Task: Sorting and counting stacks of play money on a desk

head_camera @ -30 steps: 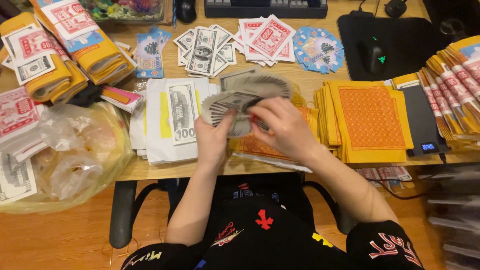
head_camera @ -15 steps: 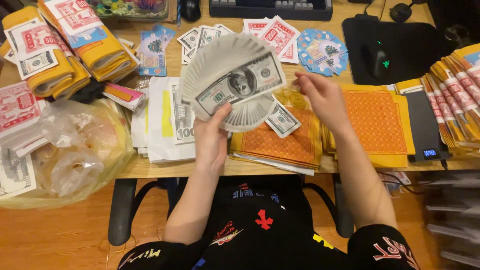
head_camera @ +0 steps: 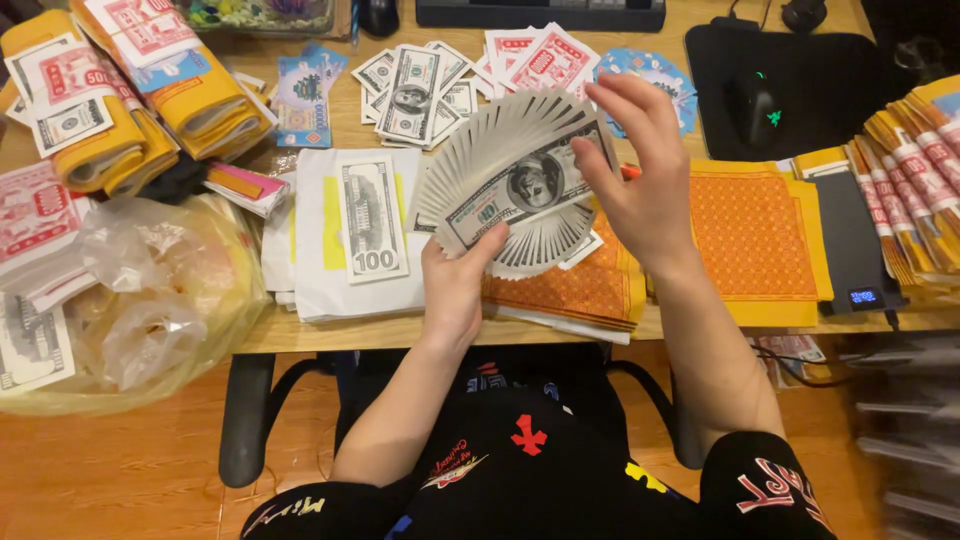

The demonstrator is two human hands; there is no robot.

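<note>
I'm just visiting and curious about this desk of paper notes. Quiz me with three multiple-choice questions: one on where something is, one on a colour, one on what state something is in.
1. Where does the computer mouse sit?
A. On the black pad at the far right of the desk
B. On the plastic bag
C. On the person's lap

2. What colour are the patterned paper sheets under the right hand?
A. Green
B. Orange
C. Purple

3. In what state are the notes held by the left hand?
A. Rolled into a tube
B. Stacked flat on the desk
C. Spread into a fan

Answers:
1. A, the mouse rests on the black pad near the desk's far right.
2. B, the sheets show orange with yellow edges.
3. C, the notes splay out in a round fan, pinched at the bottom by the left hand, with the right hand at its upper edge.
</note>
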